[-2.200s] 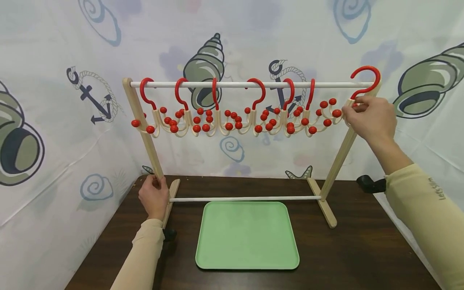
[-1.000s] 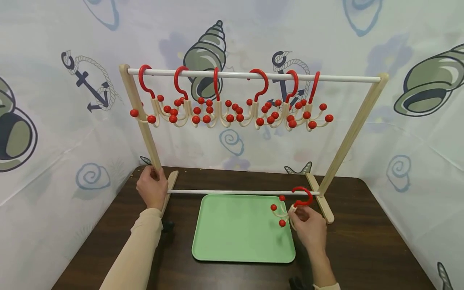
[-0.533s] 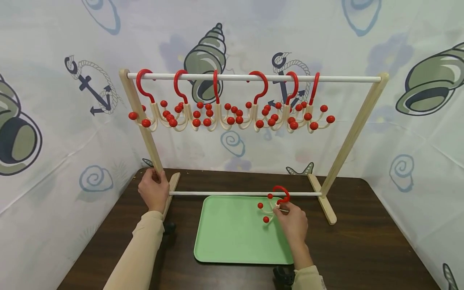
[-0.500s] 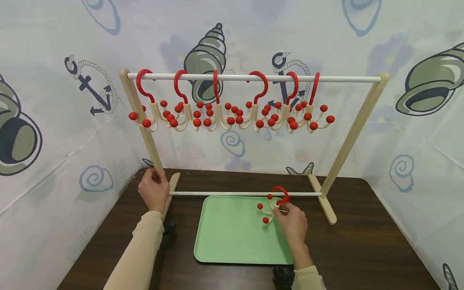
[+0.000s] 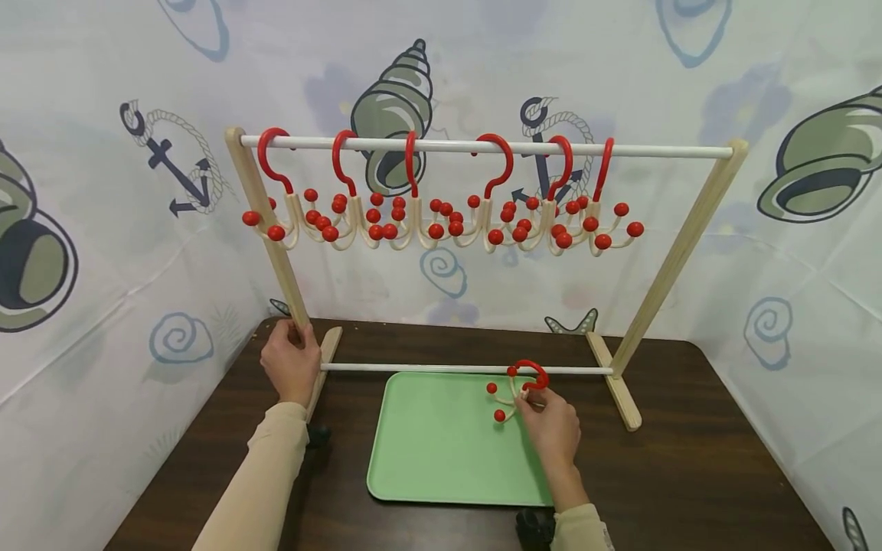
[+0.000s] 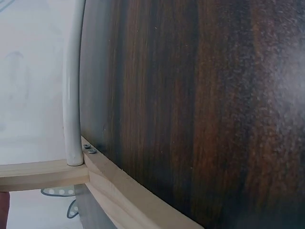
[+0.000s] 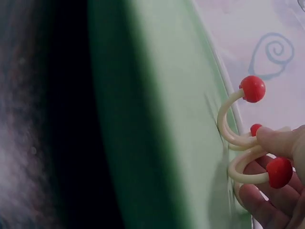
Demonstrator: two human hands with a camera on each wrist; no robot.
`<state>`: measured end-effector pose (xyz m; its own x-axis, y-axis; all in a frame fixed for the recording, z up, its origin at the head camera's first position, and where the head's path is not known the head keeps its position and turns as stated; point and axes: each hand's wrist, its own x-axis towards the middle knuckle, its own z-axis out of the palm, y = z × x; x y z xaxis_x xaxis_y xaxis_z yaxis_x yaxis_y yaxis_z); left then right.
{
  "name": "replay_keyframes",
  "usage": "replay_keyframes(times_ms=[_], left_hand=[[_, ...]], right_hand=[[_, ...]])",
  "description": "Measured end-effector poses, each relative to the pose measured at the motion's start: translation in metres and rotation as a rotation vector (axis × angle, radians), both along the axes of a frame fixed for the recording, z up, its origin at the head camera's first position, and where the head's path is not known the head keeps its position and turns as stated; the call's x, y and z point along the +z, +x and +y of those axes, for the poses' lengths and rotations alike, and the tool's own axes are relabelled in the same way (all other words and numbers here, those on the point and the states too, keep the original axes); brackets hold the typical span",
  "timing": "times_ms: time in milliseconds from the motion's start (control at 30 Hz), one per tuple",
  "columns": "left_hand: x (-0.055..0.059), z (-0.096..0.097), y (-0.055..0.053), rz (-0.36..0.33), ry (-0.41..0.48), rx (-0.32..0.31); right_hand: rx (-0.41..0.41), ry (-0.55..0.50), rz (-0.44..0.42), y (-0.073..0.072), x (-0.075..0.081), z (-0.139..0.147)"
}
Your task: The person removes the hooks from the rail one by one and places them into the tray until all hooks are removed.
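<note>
We see two bare hands at a rack. The right hand (image 5: 551, 432) pinches the pale stem of a hanger (image 5: 541, 373), which has a red hook on top and curved arms ending in red balls. Its fingers (image 7: 262, 207) are narrow around this stem, as the right wrist view also shows. The hanger is over the far right part of the green tray (image 5: 444, 451) — whether its arms touch the tray, we cannot tell. In the head view the red hook overlaps the lower bar (image 5: 413, 368) of the rack.

The left hand (image 5: 291, 363) holds the left post (image 5: 284, 272) near its bottom, with fingers closed about the wood. Just beside it is the left foot (image 5: 331, 346), where we notice two screws (image 6: 89, 149) (they are clear only in the left wrist view).

Above, six hanging hangers (image 5: 416, 214) are hooked over the white upper bar (image 5: 448, 145), in a row from the left post toward the right. A gap remains between the last of them and the right post (image 5: 678, 249). The tray and the rack stand on a dark table (image 5: 654, 474) — behind, we see a cloth (image 5: 496, 306) printed with shells and anchors.
</note>
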<state>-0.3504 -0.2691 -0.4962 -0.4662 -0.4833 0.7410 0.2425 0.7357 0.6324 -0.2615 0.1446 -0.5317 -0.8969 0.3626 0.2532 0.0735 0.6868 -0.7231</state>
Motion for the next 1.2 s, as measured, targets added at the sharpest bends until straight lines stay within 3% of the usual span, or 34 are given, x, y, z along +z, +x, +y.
replay_keyframes(times_ms=[400,633,833,967,1067,1200], left_hand=[[0.002,-0.002,0.0,-0.012,0.012,0.006],[0.001,0.0,0.002,-0.027,0.014,0.009],[0.002,0.001,0.002,-0.013,0.007,0.01],[0.002,0.001,0.002,-0.017,0.011,0.012],[0.002,0.001,0.001,-0.02,0.009,0.011],[0.002,0.001,0.0,-0.018,0.001,0.009]], right_hand=[[-0.008,-0.01,-0.015,0.0,-0.002,-0.003],[0.095,-0.181,-0.042,0.015,0.007,-0.002],[0.102,-0.229,-0.057,0.039,0.029,0.008],[0.111,-0.272,-0.017,0.05,0.051,0.02],[0.114,-0.299,0.083,0.057,0.074,0.029],[0.109,-0.283,0.297,0.064,0.117,0.038]])
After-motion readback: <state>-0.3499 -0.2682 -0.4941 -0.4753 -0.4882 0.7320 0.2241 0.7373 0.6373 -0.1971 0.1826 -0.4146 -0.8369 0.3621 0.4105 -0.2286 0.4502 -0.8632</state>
